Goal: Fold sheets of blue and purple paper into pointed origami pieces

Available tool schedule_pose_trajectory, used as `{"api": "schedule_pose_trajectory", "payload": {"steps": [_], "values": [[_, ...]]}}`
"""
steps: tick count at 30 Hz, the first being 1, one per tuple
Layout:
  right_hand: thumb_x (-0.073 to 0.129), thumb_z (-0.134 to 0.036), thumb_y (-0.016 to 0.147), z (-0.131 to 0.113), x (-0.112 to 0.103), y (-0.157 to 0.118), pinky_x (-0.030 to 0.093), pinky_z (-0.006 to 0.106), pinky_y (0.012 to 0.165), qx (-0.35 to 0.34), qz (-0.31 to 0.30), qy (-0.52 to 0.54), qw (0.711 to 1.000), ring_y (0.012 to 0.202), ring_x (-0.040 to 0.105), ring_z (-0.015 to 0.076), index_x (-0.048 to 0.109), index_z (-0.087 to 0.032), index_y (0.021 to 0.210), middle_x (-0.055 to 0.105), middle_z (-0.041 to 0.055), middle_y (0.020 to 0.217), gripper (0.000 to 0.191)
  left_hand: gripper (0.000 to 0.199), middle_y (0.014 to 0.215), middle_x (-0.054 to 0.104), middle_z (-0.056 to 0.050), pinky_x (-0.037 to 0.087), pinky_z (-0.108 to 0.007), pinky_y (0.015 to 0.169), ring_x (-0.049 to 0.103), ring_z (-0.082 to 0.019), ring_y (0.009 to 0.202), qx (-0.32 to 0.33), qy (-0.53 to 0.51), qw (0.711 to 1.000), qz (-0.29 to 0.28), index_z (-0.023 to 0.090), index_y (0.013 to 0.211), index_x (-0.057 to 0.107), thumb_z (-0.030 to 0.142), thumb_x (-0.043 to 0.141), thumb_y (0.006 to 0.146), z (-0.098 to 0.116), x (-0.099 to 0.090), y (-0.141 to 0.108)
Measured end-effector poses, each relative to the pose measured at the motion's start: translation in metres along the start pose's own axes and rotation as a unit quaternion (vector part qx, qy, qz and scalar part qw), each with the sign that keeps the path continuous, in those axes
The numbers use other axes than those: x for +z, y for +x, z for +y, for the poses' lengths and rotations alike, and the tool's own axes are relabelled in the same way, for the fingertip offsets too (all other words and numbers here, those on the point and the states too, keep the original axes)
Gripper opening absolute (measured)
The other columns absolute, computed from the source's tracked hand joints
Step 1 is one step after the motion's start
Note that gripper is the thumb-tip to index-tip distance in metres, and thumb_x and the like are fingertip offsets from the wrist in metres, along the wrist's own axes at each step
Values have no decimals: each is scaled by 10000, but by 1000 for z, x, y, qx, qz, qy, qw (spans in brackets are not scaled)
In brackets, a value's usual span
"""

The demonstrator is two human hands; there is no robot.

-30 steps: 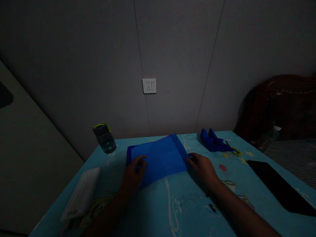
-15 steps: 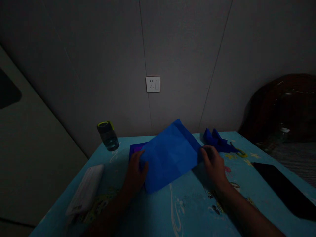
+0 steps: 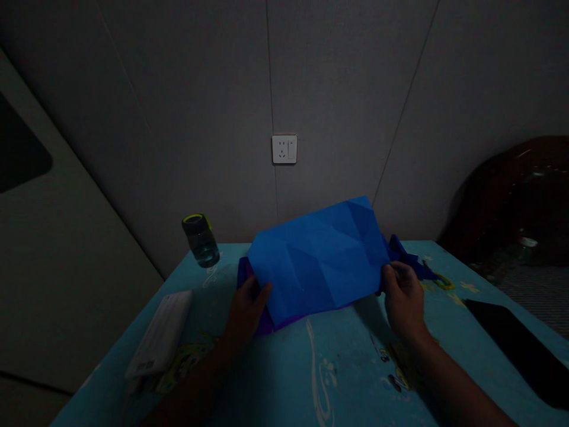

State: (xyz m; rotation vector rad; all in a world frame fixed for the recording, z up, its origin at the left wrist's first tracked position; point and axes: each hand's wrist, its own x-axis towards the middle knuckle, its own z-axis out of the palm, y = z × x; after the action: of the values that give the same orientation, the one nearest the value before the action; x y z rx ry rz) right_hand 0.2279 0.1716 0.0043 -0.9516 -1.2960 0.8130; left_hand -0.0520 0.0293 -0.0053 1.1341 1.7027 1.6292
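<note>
A creased blue sheet of paper [image 3: 317, 261] is held up at a tilt over the table, its upper right corner higher than the left. My right hand [image 3: 403, 293] pinches its lower right corner between thumb and fingers. At the left edge, my left hand [image 3: 246, 302] is closed with the thumb in front of the sheet; its other fingertips are partly hidden. Purple paper [image 3: 265, 323] shows beneath and to the left of the blue sheet, close to my left fingers. Behind my right hand lies a folded dark blue paper shape [image 3: 402, 254], partly covered by the sheet.
A water bottle [image 3: 202, 242] stands at the back left, with a white rectangular pack [image 3: 162, 332] nearer me. On the right lie a yellow looped handle [image 3: 444, 283] and a flat black slab [image 3: 515, 347]. The patterned blue tablecloth [image 3: 284, 379] ends near a grey wall [image 3: 213, 118].
The blue sheet has turned flatter and its right side has risen, showing more creases. My right hand has moved right with its corner. The whole view has shifted slightly.
</note>
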Motion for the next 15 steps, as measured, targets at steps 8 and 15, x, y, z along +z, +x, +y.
{"api": "schedule_pose_trajectory", "payload": {"steps": [8, 15], "values": [[652, -493, 806, -8, 6, -7, 426, 255, 481, 13, 1, -18, 1000, 528, 528, 136, 573, -203, 968, 574, -29, 647, 341, 538, 1203, 667, -185, 464, -436, 988, 614, -326, 1137, -41, 37, 998, -12, 85, 1199, 596, 475, 564, 829, 8, 9, -18], [695, -492, 754, -8, 7, -8, 479, 308, 657, -1, 29, -54, 998, 781, 605, 195, 627, -197, 941, 647, 43, 859, 356, 664, 1473, 451, -143, 305, -363, 1138, 445, -255, 1341, -37, 86, 996, 8, 116, 1487, 289, 388, 458, 905, 8, 11, -20]]}}
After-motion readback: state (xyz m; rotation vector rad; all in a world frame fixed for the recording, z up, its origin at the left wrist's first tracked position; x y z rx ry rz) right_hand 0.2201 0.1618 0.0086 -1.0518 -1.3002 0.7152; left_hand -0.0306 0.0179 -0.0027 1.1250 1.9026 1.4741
